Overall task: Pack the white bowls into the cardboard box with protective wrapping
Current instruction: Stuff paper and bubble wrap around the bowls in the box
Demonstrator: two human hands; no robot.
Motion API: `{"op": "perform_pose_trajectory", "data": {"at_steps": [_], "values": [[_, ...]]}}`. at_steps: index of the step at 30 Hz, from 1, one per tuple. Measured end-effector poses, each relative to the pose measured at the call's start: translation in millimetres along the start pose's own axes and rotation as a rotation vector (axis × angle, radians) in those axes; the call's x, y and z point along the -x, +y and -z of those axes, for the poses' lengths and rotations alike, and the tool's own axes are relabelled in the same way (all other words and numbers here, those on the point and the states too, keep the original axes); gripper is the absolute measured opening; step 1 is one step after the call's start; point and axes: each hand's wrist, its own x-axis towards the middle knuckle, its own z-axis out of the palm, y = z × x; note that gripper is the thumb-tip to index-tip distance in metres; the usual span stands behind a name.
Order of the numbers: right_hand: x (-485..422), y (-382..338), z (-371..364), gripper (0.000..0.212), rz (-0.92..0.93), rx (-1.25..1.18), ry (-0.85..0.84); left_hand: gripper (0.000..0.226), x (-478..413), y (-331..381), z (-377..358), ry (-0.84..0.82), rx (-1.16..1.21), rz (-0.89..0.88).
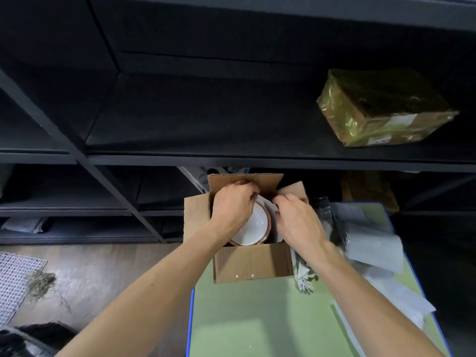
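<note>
An open cardboard box (253,264) stands at the far end of a green table (257,320), flaps spread out. Inside it a white bowl (255,228) with a brownish rim lies tilted on its side. White wrapping paper (269,206) sits at the bowl's right edge. My left hand (233,203) reaches into the box over the bowl's upper left, fingers curled at its top rim. On the right, my right hand (298,219) pinches the wrapping paper beside the bowl. The box's lower interior is hidden.
Loose sheets of white wrapping paper (373,243) lie on the table's right side, with crumpled paper (305,278) by the box. Dark shelving (231,158) rises right behind the box, holding a taped parcel (383,109). A mesh mat (15,276) lies on the floor at left.
</note>
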Motion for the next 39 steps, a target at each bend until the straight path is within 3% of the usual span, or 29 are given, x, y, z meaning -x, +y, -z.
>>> {"op": "perform_pose_trajectory", "data": {"at_steps": [3, 9, 15, 21, 31, 35, 39], "values": [[9, -4, -5, 0.01, -0.009, 0.071, -0.039, 0.017, -3, 0, -6, -0.01, -0.032, -0.013], [1, -13, -15, 0.016, -0.009, 0.147, -0.077, 0.018, -4, -5, -12, -0.071, -0.143, -0.021], [-17, -10, -9, 0.018, -0.009, 0.154, -0.009, 0.013, 0, -10, -6, -0.093, -0.236, 0.05], [-19, -11, -22, 0.019, -0.012, 0.095, -0.122, 0.016, -2, -8, -7, -0.121, -0.273, 0.011], [-16, -10, -28, 0.016, -0.01, 0.101, -0.039, 0.015, 2, -8, -4, -0.095, -0.175, -0.006], [-3, -4, -22, 0.006, 0.017, -0.022, 0.076, 0.015, 6, 0, 3, -0.061, -0.104, -0.013], [22, 12, -11, 0.018, -0.02, -0.078, 0.129, 0.021, 27, 1, 5, -0.04, -0.019, -0.003]]}}
